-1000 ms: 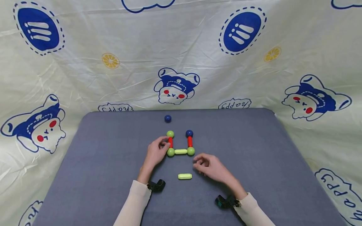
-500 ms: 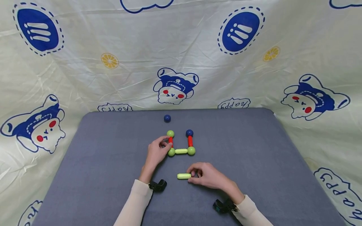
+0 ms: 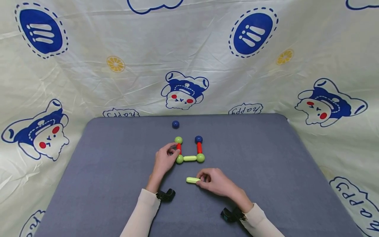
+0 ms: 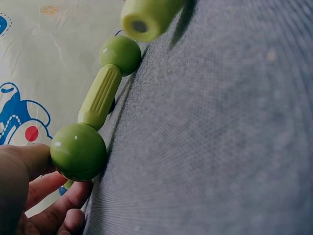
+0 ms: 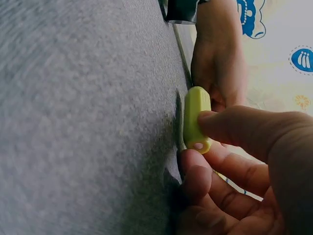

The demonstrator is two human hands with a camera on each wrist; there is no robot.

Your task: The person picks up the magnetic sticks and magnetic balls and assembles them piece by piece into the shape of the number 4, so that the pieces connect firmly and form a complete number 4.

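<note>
In the head view a U-shaped build of magnetic rods and balls lies on the table. A light green rod point(image 3: 189, 158) joins two green balls point(image 3: 200, 158) at its near side. One red rod point(image 3: 199, 148) leads to a blue ball point(image 3: 198, 139), the other red rod point(image 3: 179, 148) to a green ball point(image 3: 178, 140). My left hand point(image 3: 165, 158) pinches that left red rod, its thumb beside the near green ball point(image 4: 78, 152). My right hand point(image 3: 217, 181) pinches the right end of a loose light green rod point(image 5: 196, 117), held just off the cloth.
A single blue ball point(image 3: 175, 124) lies farther back on the grey cloth-covered table point(image 3: 251, 148). Behind the table's far edge hangs a printed curtain point(image 3: 142, 85). Each wrist wears a black camera point(image 3: 166, 195).
My right hand has moved down and left to the loose light green rod, taken hold of it and shifted it slightly away from me. The left hand keeps its place on the build.
</note>
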